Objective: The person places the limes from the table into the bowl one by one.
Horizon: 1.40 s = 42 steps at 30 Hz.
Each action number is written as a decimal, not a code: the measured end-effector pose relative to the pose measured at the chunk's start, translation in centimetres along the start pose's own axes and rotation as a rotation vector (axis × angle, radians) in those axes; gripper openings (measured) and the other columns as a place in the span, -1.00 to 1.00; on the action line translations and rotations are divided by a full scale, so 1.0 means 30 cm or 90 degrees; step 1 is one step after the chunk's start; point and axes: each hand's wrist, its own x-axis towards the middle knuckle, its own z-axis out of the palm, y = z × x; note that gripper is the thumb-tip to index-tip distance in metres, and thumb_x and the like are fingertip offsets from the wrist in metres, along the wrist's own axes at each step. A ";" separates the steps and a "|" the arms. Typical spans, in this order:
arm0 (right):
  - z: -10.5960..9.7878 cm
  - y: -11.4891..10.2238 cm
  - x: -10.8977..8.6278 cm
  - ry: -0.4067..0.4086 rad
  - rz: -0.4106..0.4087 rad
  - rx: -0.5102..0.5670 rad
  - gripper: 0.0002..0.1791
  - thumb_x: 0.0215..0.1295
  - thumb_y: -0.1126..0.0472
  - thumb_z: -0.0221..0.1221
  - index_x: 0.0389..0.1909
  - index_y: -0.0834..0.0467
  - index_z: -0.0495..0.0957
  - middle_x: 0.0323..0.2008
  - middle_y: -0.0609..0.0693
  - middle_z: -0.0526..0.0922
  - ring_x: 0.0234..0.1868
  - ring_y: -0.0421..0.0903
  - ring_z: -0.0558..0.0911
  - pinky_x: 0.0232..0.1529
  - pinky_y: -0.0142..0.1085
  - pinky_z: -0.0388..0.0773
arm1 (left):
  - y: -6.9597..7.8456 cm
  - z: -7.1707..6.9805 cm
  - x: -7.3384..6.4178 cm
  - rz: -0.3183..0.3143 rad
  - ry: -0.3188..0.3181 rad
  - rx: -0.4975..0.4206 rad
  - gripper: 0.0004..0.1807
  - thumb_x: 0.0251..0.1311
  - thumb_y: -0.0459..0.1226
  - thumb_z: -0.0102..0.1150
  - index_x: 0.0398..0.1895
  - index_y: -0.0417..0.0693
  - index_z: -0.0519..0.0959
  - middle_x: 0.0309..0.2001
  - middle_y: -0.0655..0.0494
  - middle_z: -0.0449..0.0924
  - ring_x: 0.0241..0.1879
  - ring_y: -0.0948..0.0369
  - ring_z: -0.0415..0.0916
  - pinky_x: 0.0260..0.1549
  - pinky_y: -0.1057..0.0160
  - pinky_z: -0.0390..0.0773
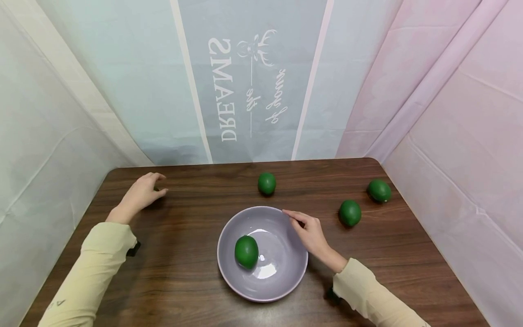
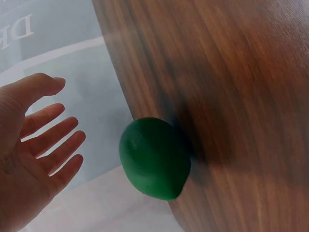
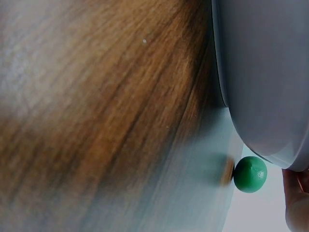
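My left hand (image 1: 143, 193) hovers over the far left of the table, fingers apart and slightly bent. Below it, a green lime (image 2: 154, 158) lies on the wood, apart from the fingers in the left wrist view; the hand mostly hides it in the head view. My right hand (image 1: 311, 234) pinches the far right rim of a grey-purple bowl (image 1: 282, 277) between thumb and fingers. One lime (image 1: 247, 251) sits inside the bowl, left of its middle. In the right wrist view the bowl's outer wall (image 3: 265, 72) fills the right side, with the fingertips at its rim.
Behind the bowl lies a lime (image 1: 267, 183) near the table's far edge. Two more limes, one nearer (image 1: 350, 213) and one farther out (image 1: 379, 190), rest on the right. Hanging cloth (image 1: 261, 91) borders the dark wooden table (image 1: 180, 254) at the back and sides.
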 end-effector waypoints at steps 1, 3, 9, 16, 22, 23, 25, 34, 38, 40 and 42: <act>0.000 0.001 0.000 -0.001 0.002 0.005 -0.71 0.18 0.46 0.10 -0.11 0.19 0.62 -0.14 0.05 0.64 -0.29 -0.09 0.56 -0.33 -0.55 0.38 | -0.004 -0.001 0.000 -0.003 -0.002 0.000 -0.51 0.19 -0.28 0.07 0.12 -0.41 0.31 0.10 -0.39 0.26 0.03 -0.24 0.26 -0.06 -0.18 0.28; 0.000 0.000 0.001 -0.002 0.003 0.000 -0.71 0.18 0.46 0.10 -0.11 0.19 0.62 -0.14 0.05 0.64 -0.27 -0.10 0.56 -0.32 -0.53 0.40 | -0.009 -0.003 -0.003 -0.009 -0.003 0.000 -0.51 0.19 -0.28 0.07 0.12 -0.42 0.31 0.10 -0.40 0.24 0.06 -0.26 0.22 -0.03 -0.20 0.25; -0.003 -0.012 0.003 -0.008 0.008 -0.020 -0.68 0.19 0.45 0.09 -0.09 0.12 0.62 -0.13 -0.03 0.65 -0.24 -0.20 0.56 -0.29 -0.54 0.41 | -0.033 -0.002 -0.007 -0.014 0.002 0.003 -0.48 0.16 -0.29 0.10 0.12 -0.44 0.29 0.09 -0.43 0.23 0.07 -0.30 0.16 -0.01 -0.23 0.20; -0.003 -0.012 0.004 -0.007 0.010 -0.005 -0.68 0.19 0.44 0.09 -0.09 0.11 0.62 -0.13 -0.03 0.64 -0.27 -0.17 0.55 -0.31 -0.53 0.40 | -0.072 0.005 -0.006 -0.026 0.010 0.009 -0.45 0.14 -0.28 0.13 0.13 -0.45 0.27 0.08 -0.45 0.23 0.05 -0.34 0.16 -0.03 -0.28 0.18; -0.007 -0.049 0.009 -0.011 0.027 -0.010 -0.70 0.18 0.49 0.07 -0.11 0.24 0.61 -0.14 0.10 0.64 -0.29 -0.08 0.55 -0.32 -0.52 0.38 | -0.093 0.007 -0.003 -0.043 0.001 0.015 -0.41 0.13 -0.26 0.13 0.15 -0.46 0.25 0.09 -0.49 0.19 0.05 -0.39 0.11 -0.03 -0.32 0.13; -0.011 -0.067 0.010 -0.012 0.028 -0.011 -0.71 0.17 0.50 0.07 -0.11 0.26 0.61 -0.14 0.11 0.64 -0.30 -0.07 0.54 -0.32 -0.52 0.38 | -0.096 0.008 -0.003 -0.045 0.000 0.013 -0.41 0.13 -0.26 0.13 0.15 -0.47 0.25 0.09 -0.49 0.19 0.06 -0.40 0.10 -0.03 -0.32 0.13; -0.020 -0.102 0.012 -0.012 0.031 -0.013 -0.71 0.16 0.52 0.06 -0.12 0.28 0.60 -0.15 0.13 0.64 -0.31 -0.05 0.54 -0.32 -0.53 0.37 | -0.101 0.009 -0.001 -0.048 -0.003 0.012 -0.40 0.13 -0.25 0.13 0.16 -0.46 0.24 0.10 -0.49 0.17 0.06 -0.40 0.07 -0.03 -0.33 0.12; -0.034 -0.159 0.018 -0.014 0.027 -0.013 -0.72 0.17 0.51 0.05 -0.12 0.30 0.60 -0.15 0.15 0.64 -0.33 -0.07 0.53 -0.33 -0.54 0.35 | -0.126 0.020 0.000 -0.053 -0.007 0.008 -0.37 0.12 -0.24 0.15 0.17 -0.46 0.23 0.12 -0.49 0.15 0.06 -0.41 0.06 -0.06 -0.33 0.14; -0.034 -0.159 0.021 -0.012 0.032 -0.015 -0.71 0.17 0.52 0.06 -0.13 0.29 0.61 -0.16 0.15 0.64 -0.33 -0.06 0.54 -0.32 -0.46 0.40 | -0.137 0.028 0.006 -0.062 -0.010 0.000 -0.36 0.12 -0.24 0.15 0.19 -0.45 0.21 0.12 -0.48 0.15 0.06 -0.39 0.07 -0.09 -0.31 0.19; -0.034 -0.160 0.022 -0.009 0.030 -0.017 -0.71 0.16 0.52 0.06 -0.13 0.29 0.61 -0.16 0.15 0.64 -0.33 -0.05 0.54 -0.32 -0.43 0.42 | -0.143 0.031 0.008 -0.066 -0.014 -0.004 -0.35 0.12 -0.23 0.15 0.19 -0.46 0.20 0.12 -0.48 0.15 0.05 -0.39 0.07 -0.11 -0.29 0.21; -0.034 -0.161 0.023 -0.008 0.028 -0.017 -0.71 0.15 0.53 0.06 -0.13 0.29 0.61 -0.16 0.15 0.64 -0.30 -0.04 0.56 -0.31 -0.41 0.44 | -0.148 0.035 0.010 -0.073 -0.018 -0.009 -0.34 0.12 -0.23 0.15 0.20 -0.46 0.19 0.11 -0.48 0.14 0.05 -0.39 0.07 -0.12 -0.29 0.21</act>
